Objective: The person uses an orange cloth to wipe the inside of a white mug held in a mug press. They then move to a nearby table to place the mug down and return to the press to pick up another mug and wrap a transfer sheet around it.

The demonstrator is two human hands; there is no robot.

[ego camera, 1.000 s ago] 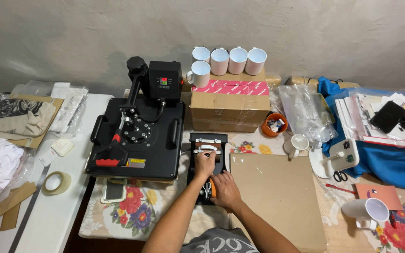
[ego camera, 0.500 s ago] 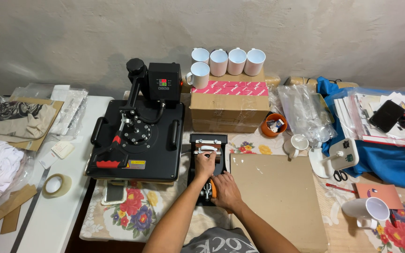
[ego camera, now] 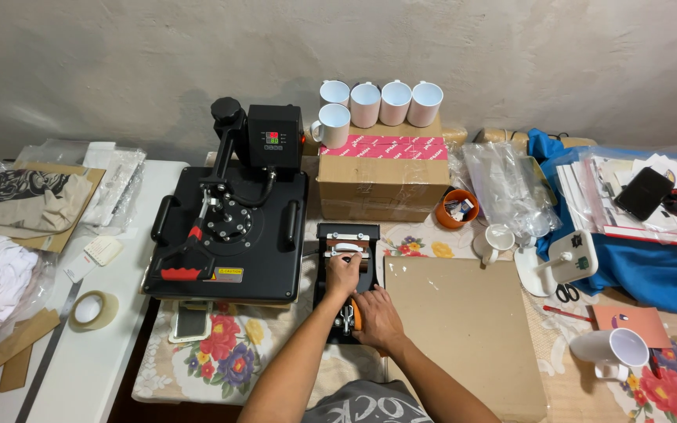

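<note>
Black mug press point(ego camera: 345, 239): our left hand point(ego camera: 342, 276) grips its clamp, right hand point(ego camera: 376, 317) closed on the orange-tipped lever point(ego camera: 356, 318); we'd brace base, press evenly.

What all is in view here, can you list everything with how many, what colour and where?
mug press: 1, black, centre, under both hands
heat press: 1, black, left of the mug press
cardboard box: 1, brown with pink tape, behind
mugs: 5, white, on the box
brown board: 1, right of the mug press
tape roll: 1, clear, left table
blue cloth: 1, right
left hand: on the mug press
right hand: at its near end, fingers on the lever
</note>
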